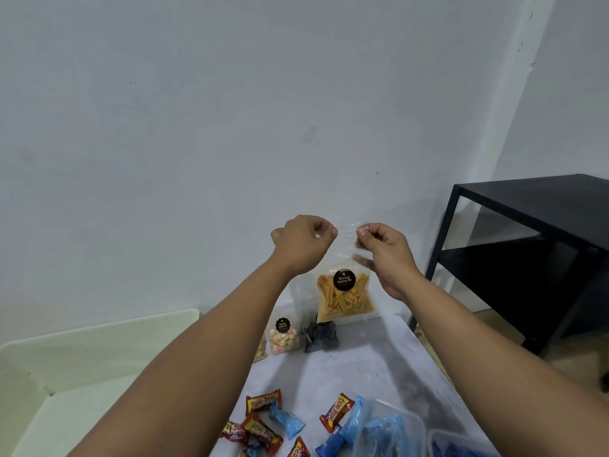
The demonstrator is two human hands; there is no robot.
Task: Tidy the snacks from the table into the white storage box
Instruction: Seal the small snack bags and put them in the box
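Note:
A clear bag of orange crinkle sticks [344,296] with a round black label hangs in the air above the far end of the grey table [372,367]. My left hand [301,245] pinches its top left corner. My right hand [384,255] pinches the top right corner. The white storage box [82,364] lies at the lower left, open, its inside showing no snacks. On the table's near part lie several red and yellow wrapped bars [263,402] and blue wrapped sweets [286,422].
A clear pouch of coloured puffs [283,338] and a dark crumpled packet [321,336] stand at the table's far end. Clear tubs [395,430] with blue packets sit at the bottom right. A black metal shelf [527,258] stands to the right. The wall is close behind.

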